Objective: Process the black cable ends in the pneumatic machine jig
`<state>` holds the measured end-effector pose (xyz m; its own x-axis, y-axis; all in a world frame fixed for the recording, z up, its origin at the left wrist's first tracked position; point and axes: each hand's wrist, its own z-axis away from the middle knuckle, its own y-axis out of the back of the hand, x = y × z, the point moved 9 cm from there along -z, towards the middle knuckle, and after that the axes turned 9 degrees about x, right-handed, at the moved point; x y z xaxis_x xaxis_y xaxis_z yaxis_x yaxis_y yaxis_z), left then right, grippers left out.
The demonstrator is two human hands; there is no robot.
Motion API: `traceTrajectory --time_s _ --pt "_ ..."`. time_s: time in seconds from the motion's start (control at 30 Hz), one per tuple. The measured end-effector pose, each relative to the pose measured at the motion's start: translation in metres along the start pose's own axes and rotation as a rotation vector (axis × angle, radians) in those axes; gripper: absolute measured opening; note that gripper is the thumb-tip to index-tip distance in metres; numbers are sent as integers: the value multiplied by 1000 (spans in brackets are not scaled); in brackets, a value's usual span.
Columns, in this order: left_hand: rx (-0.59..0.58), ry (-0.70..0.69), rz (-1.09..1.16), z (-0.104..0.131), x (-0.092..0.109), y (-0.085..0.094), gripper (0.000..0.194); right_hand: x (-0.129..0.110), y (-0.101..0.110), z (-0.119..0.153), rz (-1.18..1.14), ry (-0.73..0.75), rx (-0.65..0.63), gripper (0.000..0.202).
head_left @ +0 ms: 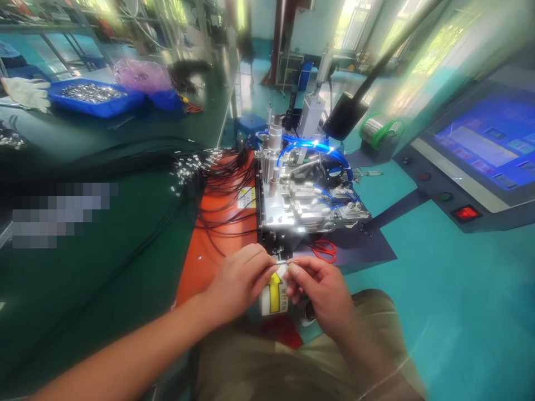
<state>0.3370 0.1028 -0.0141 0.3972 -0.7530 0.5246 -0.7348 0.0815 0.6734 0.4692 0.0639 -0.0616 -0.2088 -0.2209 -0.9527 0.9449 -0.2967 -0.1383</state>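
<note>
My left hand (244, 277) and my right hand (324, 284) meet fingertip to fingertip in front of the metal machine (301, 206). Between them runs a short, thin dark cable end (282, 263), pinched from both sides. A small coppery tip shows at the right fingers. Just below the fingertips is a white block (275, 298) with a yellow arrow. Black cables (221, 184) lie across the orange plate (225, 245) left of the machine, their shiny metal ends (188, 167) bunched on the green table.
A control screen (480, 150) stands at the right, beside a green wire spool (381, 131). Red-handled scissors or pliers (325, 250) lie near my right hand. Farther back left are a blue tray (96, 103) of metal parts and a white glove (27, 93).
</note>
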Motion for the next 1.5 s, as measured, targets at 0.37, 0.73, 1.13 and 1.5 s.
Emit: traceTrajectory --time_s 0.37,0.73,1.13,1.5 --pt "-22 12 13 2 -3 -2 12 4 0 -1 -2 -11 -6 26" --pt "20 3 -8 1 -1 1 12 7 0 1 10 -76 37 29" --pt "42 -1 -59 1 0 3 14 8 -5 -1 -50 -12 6 28" --pt "55 -67 -122 1 5 4 17 7 -8 -1 -50 -43 26 33"
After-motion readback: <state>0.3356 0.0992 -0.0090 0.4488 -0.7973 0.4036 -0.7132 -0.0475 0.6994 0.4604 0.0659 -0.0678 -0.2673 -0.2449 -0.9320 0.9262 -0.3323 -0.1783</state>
